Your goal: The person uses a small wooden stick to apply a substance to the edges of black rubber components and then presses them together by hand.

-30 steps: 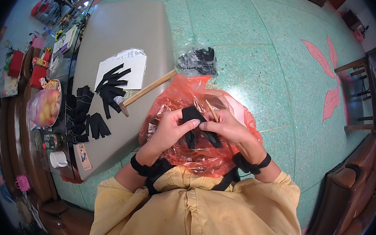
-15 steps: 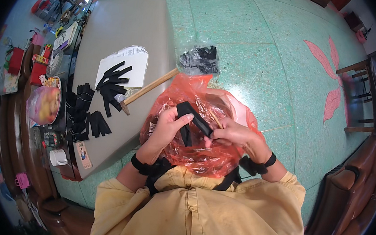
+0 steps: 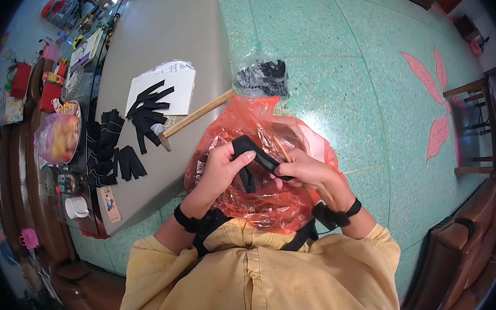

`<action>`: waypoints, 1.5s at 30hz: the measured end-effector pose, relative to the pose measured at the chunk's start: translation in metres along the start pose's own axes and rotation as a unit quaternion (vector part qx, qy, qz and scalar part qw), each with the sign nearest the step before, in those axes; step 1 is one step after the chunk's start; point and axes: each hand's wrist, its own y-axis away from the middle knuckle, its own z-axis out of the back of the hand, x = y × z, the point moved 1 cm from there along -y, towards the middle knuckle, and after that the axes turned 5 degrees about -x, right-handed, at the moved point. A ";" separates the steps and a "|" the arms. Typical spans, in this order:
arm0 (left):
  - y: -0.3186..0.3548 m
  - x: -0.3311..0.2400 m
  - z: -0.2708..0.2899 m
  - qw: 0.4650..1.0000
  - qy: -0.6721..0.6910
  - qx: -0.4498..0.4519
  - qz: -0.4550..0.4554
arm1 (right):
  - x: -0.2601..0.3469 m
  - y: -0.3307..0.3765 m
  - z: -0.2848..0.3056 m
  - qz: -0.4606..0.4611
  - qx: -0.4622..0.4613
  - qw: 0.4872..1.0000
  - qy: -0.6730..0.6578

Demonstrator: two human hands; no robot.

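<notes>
A black fabric strip (image 3: 264, 160) is stretched between my two hands above a red plastic bag (image 3: 255, 207) on my lap. My left hand (image 3: 221, 166) pinches its upper left end, thumb on top. At the other end my right hand (image 3: 307, 171) grips the cloth with thumb and fingers. A thin wooden stick (image 3: 282, 150) pokes up from that same hand, its lower part hidden by the fingers. Below the strip, another narrow black piece (image 3: 248, 180) hangs over the bag.
Left of me, a grey bench-like surface (image 3: 170, 30) carries a hammer (image 3: 198, 115), white paper (image 3: 182, 93), cut black strips (image 3: 149, 108) and folded black cloth (image 3: 104, 148). A white mug (image 3: 77, 207) stands beside it. Beyond the red bag lies a clear bag of black pieces (image 3: 263, 78).
My right hand has shifted slightly up, and its thumb now lies across the strip's end. The stick leans a little differently. My left hand has hardly moved.
</notes>
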 end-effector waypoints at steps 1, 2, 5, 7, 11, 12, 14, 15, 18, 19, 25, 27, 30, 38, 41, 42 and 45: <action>-0.002 0.001 0.001 0.999 0.042 0.006 0.023 | 0.001 0.002 0.004 0.015 -0.007 0.999 0.046; -0.004 0.003 0.004 0.999 0.044 0.006 0.023 | 0.001 0.001 0.004 0.014 -0.008 0.999 0.047; -0.007 0.002 0.009 0.982 0.079 0.132 0.110 | 0.005 0.000 0.002 0.152 -0.037 0.984 0.090; -0.008 -0.004 0.009 0.980 0.068 0.145 0.115 | 0.006 0.001 0.001 0.144 -0.035 0.986 0.080; -0.007 -0.004 0.010 0.979 0.048 0.162 0.110 | 0.002 -0.001 -0.004 0.127 -0.032 0.991 0.006; -0.007 -0.005 0.010 0.979 0.046 0.163 0.110 | 0.001 -0.001 -0.005 0.128 -0.032 0.991 0.005; -0.005 -0.006 0.007 0.982 0.047 0.151 0.098 | -0.002 0.000 -0.006 0.119 -0.044 0.992 -0.001; -0.003 -0.004 0.006 0.983 0.046 0.151 0.098 | -0.001 0.002 -0.009 0.120 -0.044 0.992 -0.001; 0.004 0.000 -0.002 0.987 0.101 0.082 0.095 | -0.001 0.007 -0.017 0.115 -0.060 0.991 -0.020; 0.007 -0.005 -0.007 0.986 0.126 0.051 0.100 | -0.006 0.005 -0.016 0.137 -0.081 0.987 -0.004; 0.020 0.006 -0.019 0.993 0.073 -0.068 0.057 | -0.015 0.002 -0.023 0.195 -0.146 0.968 0.067; 0.023 0.012 -0.022 0.994 0.028 -0.105 0.023 | -0.014 0.000 -0.025 0.211 -0.152 0.961 0.095; 0.026 0.015 -0.024 0.990 -0.025 -0.140 -0.016 | -0.008 0.002 -0.029 0.189 -0.152 0.969 0.050; 0.027 0.009 -0.027 0.988 0.088 -0.125 -0.006 | 0.008 0.011 -0.028 0.223 -0.117 0.960 0.126; 0.028 0.013 -0.024 0.990 0.043 -0.132 -0.025 | 0.005 0.008 -0.030 0.210 -0.146 0.949 0.182; 0.027 0.013 -0.023 0.990 0.043 -0.132 -0.024 | 0.005 0.009 -0.031 0.209 -0.146 0.949 0.182; 0.020 0.016 -0.019 0.965 0.214 -0.114 0.096 | 0.012 0.015 -0.034 0.199 -0.169 0.942 0.209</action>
